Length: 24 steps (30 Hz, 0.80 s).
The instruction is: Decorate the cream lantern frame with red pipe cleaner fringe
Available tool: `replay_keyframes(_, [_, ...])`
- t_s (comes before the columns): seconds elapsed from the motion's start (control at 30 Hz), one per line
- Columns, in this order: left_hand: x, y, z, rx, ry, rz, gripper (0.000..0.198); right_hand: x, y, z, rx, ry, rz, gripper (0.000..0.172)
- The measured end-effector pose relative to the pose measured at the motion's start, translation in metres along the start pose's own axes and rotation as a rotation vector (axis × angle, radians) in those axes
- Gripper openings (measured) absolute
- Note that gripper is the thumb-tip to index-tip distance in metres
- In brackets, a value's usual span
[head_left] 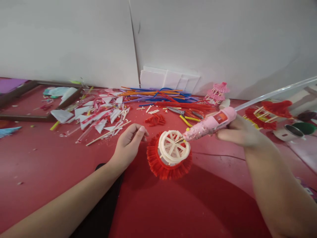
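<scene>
In front of me on the red table stands a round craft piece: a cream wheel-like frame with spokes (172,158) above a ring of red fringe (168,173). My right hand (231,130) is wrapped round a pink hot glue gun (208,125). The gun's metal tip reaches the spokes near the hub; whether it touches them I cannot tell. A long clear glue stick (269,95) juts from its back end. Just left of the fringe, my left hand (131,142) has its fingers curled and thumb pressed to them; anything inside the pinch is hidden.
Behind the piece lie cut red bits (155,120), pliers (177,110) and bundled coloured stems (158,96). White and clear scraps (96,115) cover the left, beside a brown frame (27,117). At right are a red fringed piece (269,114) and a cup (288,133).
</scene>
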State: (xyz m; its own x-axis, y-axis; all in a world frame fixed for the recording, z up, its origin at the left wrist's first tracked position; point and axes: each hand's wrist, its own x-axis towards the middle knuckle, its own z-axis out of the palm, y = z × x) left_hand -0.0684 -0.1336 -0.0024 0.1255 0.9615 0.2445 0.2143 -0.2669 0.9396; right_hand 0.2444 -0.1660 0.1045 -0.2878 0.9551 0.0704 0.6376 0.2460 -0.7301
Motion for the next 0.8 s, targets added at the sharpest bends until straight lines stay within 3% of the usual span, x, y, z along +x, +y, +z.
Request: replay_keyframes(0.8, [0.0006, 0.0062, 0.0012, 0.016, 0.007, -0.002, 0.032, 0.0015, 0.0019, 0.0012, 0.025, 0.007, -0.007, 0.014])
